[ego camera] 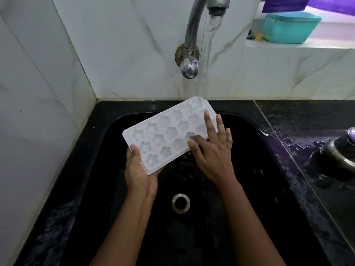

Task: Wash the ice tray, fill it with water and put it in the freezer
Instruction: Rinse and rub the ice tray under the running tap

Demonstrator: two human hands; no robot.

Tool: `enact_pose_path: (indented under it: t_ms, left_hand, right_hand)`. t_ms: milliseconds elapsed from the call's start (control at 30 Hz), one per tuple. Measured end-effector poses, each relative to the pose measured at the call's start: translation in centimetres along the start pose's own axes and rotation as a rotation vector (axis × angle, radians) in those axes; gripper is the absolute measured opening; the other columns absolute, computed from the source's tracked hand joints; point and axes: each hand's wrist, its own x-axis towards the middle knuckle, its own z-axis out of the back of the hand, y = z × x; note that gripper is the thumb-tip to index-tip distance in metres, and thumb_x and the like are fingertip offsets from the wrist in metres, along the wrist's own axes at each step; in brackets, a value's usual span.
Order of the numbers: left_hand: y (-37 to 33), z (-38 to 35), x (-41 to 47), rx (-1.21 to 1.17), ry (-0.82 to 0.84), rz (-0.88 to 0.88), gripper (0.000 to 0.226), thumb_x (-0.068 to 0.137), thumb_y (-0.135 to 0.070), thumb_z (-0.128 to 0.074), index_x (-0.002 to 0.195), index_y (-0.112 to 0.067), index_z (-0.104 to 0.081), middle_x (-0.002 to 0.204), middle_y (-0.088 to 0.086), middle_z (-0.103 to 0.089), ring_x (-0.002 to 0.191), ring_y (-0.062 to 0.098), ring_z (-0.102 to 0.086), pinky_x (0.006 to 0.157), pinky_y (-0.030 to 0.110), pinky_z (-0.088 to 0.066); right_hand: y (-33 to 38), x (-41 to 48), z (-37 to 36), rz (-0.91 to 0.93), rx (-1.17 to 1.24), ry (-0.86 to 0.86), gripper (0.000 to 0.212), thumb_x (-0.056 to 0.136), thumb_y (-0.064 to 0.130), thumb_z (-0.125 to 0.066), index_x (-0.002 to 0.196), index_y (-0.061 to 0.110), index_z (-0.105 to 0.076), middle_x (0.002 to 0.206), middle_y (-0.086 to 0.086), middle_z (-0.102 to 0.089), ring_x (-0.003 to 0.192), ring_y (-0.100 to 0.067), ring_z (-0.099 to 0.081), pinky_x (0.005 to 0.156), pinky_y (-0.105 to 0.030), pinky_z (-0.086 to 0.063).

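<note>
White ice tray [167, 135] tilted over the sink [259, 189], far corner under running water [205, 54]: left hand [140, 173] grips its near end, right hand [213, 150] fingers [209, 123] spread flat; we should rub every cup through the stream.

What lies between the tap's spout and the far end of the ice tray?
A stream of running water, falling from the tap spout onto the far end of the ice tray, shown in the head view.
</note>
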Motion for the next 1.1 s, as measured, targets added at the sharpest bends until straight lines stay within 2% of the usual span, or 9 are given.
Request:
enact_pose_path:
  t_ms: [67,133,233,400,600,733,833,967,1100]
  left_hand:
    - [0.2,-0.2,-0.3,0.013,0.027,0.005,0.031,0.102,-0.035,-0.039,0.122,-0.021,-0.058,0.107,0.003,-0.073,0.099,0.024,-0.070,0.076,0.046,-0.057]
    - [0.5,-0.3,-0.4,0.024,0.043,-0.002,0.029,0.103,-0.035,-0.038,0.118,-0.022,-0.059,0.105,0.001,-0.074,0.097,0.022,-0.071,0.076,0.046,-0.057]
    - [0.4,-0.2,-0.2,0.007,0.029,-0.018,0.029,0.102,-0.036,-0.039,0.119,-0.023,-0.059,0.104,0.001,-0.074,0.096,0.022,-0.071,0.076,0.047,-0.056]
    - [0.4,-0.2,-0.4,0.026,0.033,-0.019,0.027,0.103,-0.035,-0.039,0.115,-0.024,-0.060,0.099,-0.002,-0.075,0.092,0.020,-0.072,0.072,0.043,-0.057]
    - [0.5,-0.4,-0.5,0.022,0.032,-0.011,0.030,0.102,-0.036,-0.039,0.120,-0.023,-0.059,0.107,0.002,-0.074,0.098,0.023,-0.071,0.073,0.045,-0.059]
    - [0.6,-0.2,-0.7,0.011,0.042,-0.007,0.029,0.103,-0.036,-0.038,0.118,-0.023,-0.059,0.103,0.002,-0.075,0.095,0.022,-0.071,0.069,0.044,-0.059]
    - [1.0,-0.5,-1.0,0.014,0.051,0.011,0.028,0.102,-0.035,-0.038,0.117,-0.023,-0.059,0.105,0.002,-0.074,0.096,0.023,-0.071,0.072,0.045,-0.059]
    - [0.9,-0.8,-0.9,-0.002,0.019,-0.002,0.028,0.102,-0.034,-0.040,0.118,-0.021,-0.060,0.106,0.004,-0.074,0.095,0.022,-0.071,0.071,0.045,-0.059]
    - [0.7,-0.8,-0.8,0.006,0.014,-0.041,0.031,0.103,-0.034,-0.038,0.121,-0.020,-0.059,0.110,0.004,-0.073,0.099,0.023,-0.070,0.072,0.046,-0.059]
  right_hand:
    - [0.0,-0.2,-0.1,-0.043,-0.063,-0.061,0.053,0.095,0.058,-0.021,0.093,0.029,-0.066,0.159,0.001,-0.013,0.147,-0.019,0.003,0.115,-0.047,0.003]
    - [0.8,-0.4,-0.7,-0.073,-0.111,-0.080,0.053,0.095,0.058,-0.022,0.104,0.029,-0.065,0.159,-0.002,-0.011,0.147,-0.020,0.003,0.115,-0.050,0.001]
    - [1.4,-0.4,-1.0,-0.044,-0.034,0.045,0.057,0.092,0.062,-0.024,0.117,0.026,-0.060,0.159,0.004,0.004,0.145,-0.015,0.016,0.115,-0.045,0.009]
    - [-0.4,-0.2,0.0,-0.050,-0.015,0.054,0.051,0.093,0.057,-0.022,0.097,0.028,-0.064,0.159,0.005,-0.001,0.145,-0.013,0.016,0.114,-0.043,0.011]
    - [0.8,-0.5,-0.7,-0.037,-0.022,0.145,0.061,0.089,0.065,-0.020,0.121,0.026,-0.055,0.159,0.007,0.010,0.143,-0.011,0.022,0.113,-0.044,0.012]
    - [-0.6,0.3,0.3,-0.042,0.134,0.130,0.060,0.089,0.063,-0.023,0.103,0.026,-0.068,0.158,0.011,-0.005,0.144,-0.008,0.012,0.113,-0.039,0.007]
    - [-1.3,0.2,0.5,-0.088,0.048,0.033,0.054,0.093,0.058,-0.024,0.096,0.030,-0.070,0.159,0.003,-0.012,0.146,-0.016,0.004,0.114,-0.044,0.006]
    - [-0.1,0.0,0.0,-0.032,0.041,0.056,0.051,0.091,0.061,-0.026,0.103,0.025,-0.061,0.160,0.004,-0.006,0.146,-0.013,0.009,0.114,-0.046,0.005]
    - [-0.9,0.3,0.5,-0.004,0.117,0.030,0.051,0.092,0.058,-0.028,0.088,0.024,-0.067,0.159,0.006,-0.012,0.146,-0.011,0.008,0.114,-0.040,0.006]
